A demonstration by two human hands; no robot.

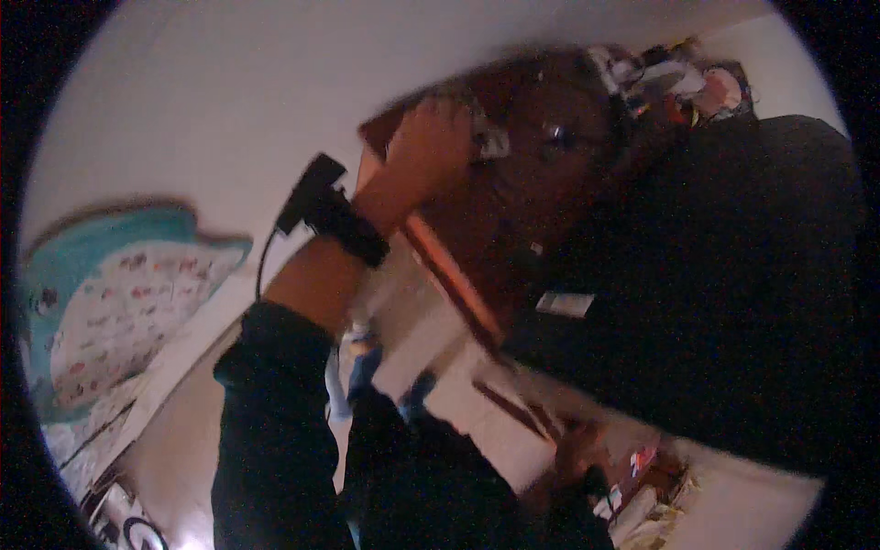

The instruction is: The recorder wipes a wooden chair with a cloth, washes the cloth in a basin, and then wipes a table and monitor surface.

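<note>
My left hand (pixel 434 148) reaches over the edge of a dark reddish-brown wooden tabletop (pixel 474 206). Blur and dim light hide its fingers, so I cannot tell whether it grips or only touches something. A black device (pixel 330 206) with a cable is strapped around that wrist, above a dark sleeve. Just beyond the hand lies a small pale item (pixel 493 143). A white label or paper slip (pixel 565 304) shows farther toward me, beside a large black shape (pixel 701 261) that I cannot identify. My right hand is out of view.
A heap of mixed items (pixel 680 82) sits at the table's far end. On the left, a teal-bordered poster (pixel 137 302) bears pictures and writing. Low at right are a brown wooden piece (pixel 577 440) and cluttered small items (pixel 639 505). A pale floor (pixel 447 330) shows below.
</note>
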